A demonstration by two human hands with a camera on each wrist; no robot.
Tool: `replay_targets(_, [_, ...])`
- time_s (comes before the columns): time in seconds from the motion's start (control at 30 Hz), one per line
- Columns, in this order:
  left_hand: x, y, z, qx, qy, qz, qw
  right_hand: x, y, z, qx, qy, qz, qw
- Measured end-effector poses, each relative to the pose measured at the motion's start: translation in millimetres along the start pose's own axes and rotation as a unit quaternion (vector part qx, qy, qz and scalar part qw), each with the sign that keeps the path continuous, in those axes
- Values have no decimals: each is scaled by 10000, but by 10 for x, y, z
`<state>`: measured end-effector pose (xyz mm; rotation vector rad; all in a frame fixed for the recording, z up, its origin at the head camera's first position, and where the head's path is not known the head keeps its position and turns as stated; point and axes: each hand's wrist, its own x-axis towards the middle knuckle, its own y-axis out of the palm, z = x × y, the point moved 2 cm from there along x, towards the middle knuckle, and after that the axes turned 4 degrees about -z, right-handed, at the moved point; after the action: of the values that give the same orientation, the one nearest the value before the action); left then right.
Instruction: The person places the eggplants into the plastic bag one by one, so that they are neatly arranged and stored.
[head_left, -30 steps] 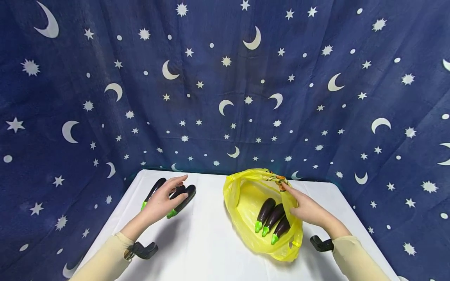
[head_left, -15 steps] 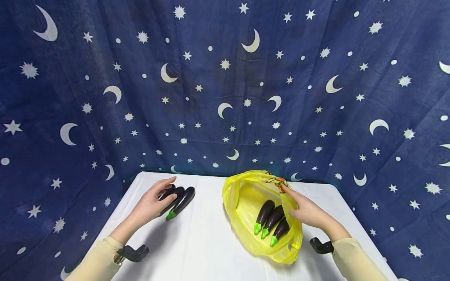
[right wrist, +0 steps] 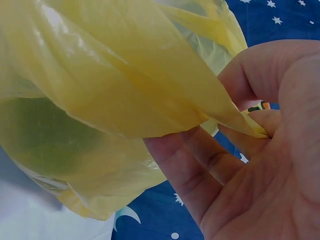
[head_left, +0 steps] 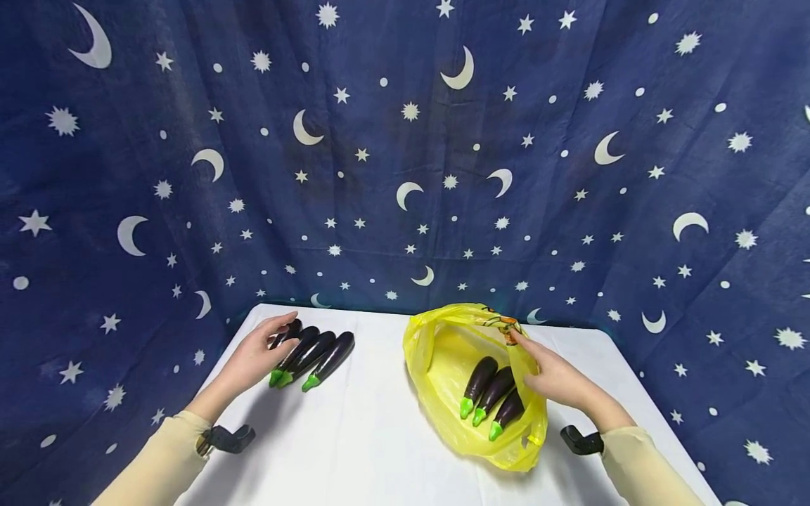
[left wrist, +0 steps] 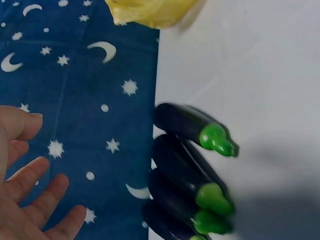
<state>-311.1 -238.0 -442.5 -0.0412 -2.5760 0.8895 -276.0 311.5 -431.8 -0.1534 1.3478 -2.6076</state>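
My left hand [head_left: 254,357] is over the left end of a row of several dark eggplants [head_left: 333,358] with green stems, overlapping the leftmost ones in the head view. In the left wrist view, its fingers [left wrist: 39,182] are spread with nothing between them, apart from the eggplants [left wrist: 182,162]. On the right, my right hand [head_left: 557,374] holds the side of a yellow plastic bag [head_left: 443,422] at its rim. Three eggplants [head_left: 493,395] lie inside the open bag, stems toward me. Seen from the right wrist, a strip of the bag [right wrist: 150,95] runs between thumb and fingers.
A white-covered table [head_left: 380,422] carries everything, with its far edge close behind the eggplants and the bag. Behind it hangs a dark blue curtain [head_left: 380,140] patterned with moons and stars. Black wrist mounts [head_left: 233,440] stick out below both hands.
My left hand has moved left across the eggplants, uncovering more of the row. The right hand stays at the bag, and the three eggplants inside have not shifted.
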Motion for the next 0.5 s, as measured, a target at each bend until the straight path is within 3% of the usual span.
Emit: replay_targets(0.5, [1, -186, 355, 554, -544, 272, 9966, -18, -17, 18, 22, 35, 41, 10000])
